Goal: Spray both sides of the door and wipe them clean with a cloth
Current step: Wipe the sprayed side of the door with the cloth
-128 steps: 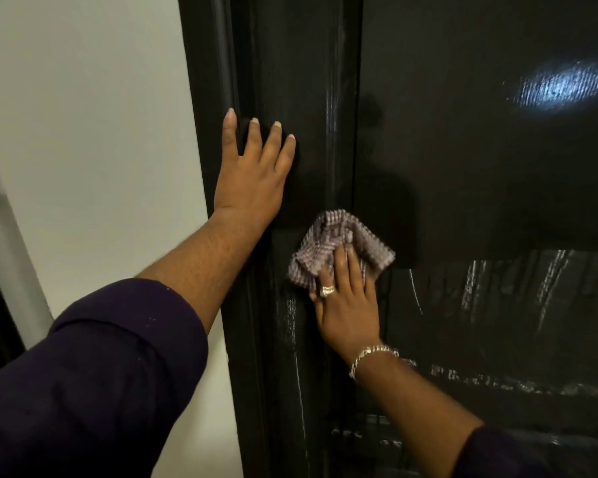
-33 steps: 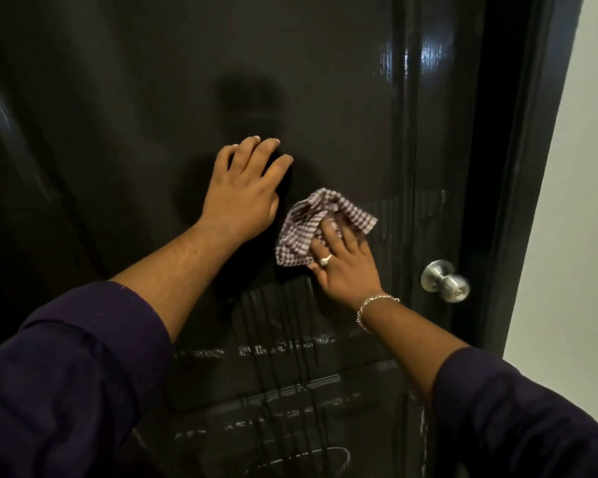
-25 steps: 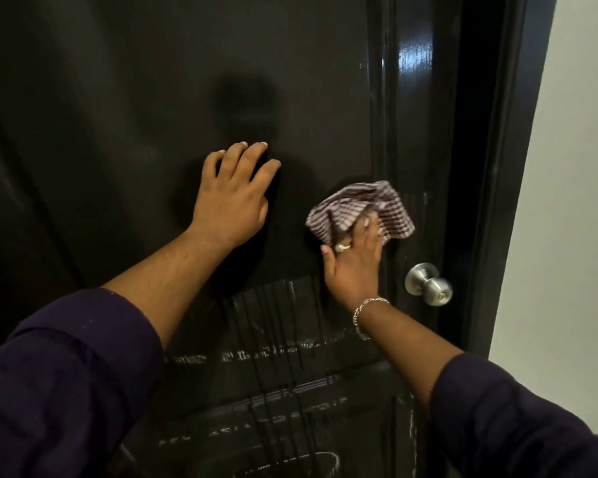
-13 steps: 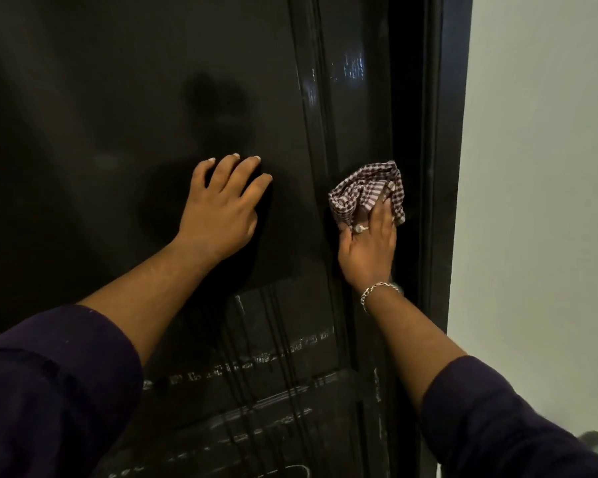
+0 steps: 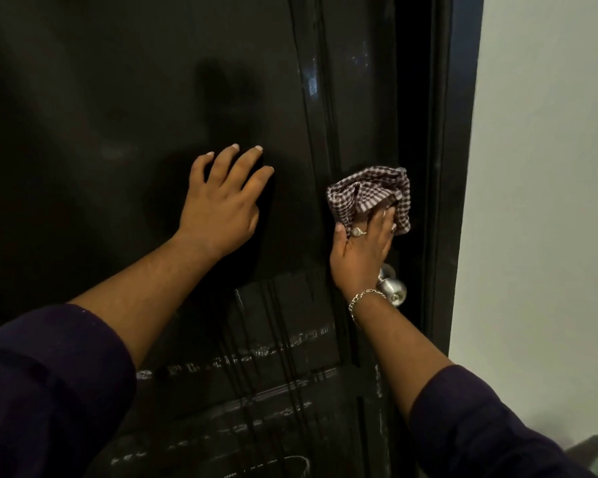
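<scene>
Pale wall point(image 5: 539, 167) flanks the black door point(image 5: 118, 98), on which the left hand point(image 5: 221, 205) rests flat with fingers spread, while the right hand point(image 5: 363, 250) presses a bunched checked cloth point(image 5: 366, 191) against its right edge, just above the knob point(image 5: 392, 289).

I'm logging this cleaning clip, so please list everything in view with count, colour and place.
Glossy black panelled door: one, black, fills left and centre; streaky residue low down.
Black door frame: one, black, right of the door.
Checked cloth: one, dark and pale check, against the door above the knob.
Round metal doorknob: one, silver, partly behind the right wrist.
Wall: one, off-white, far right.
Left hand: one, flat on the door.
Right hand: one, ring and bracelet, pressing the cloth.
Sleeves: two, dark purple, bottom corners.
</scene>
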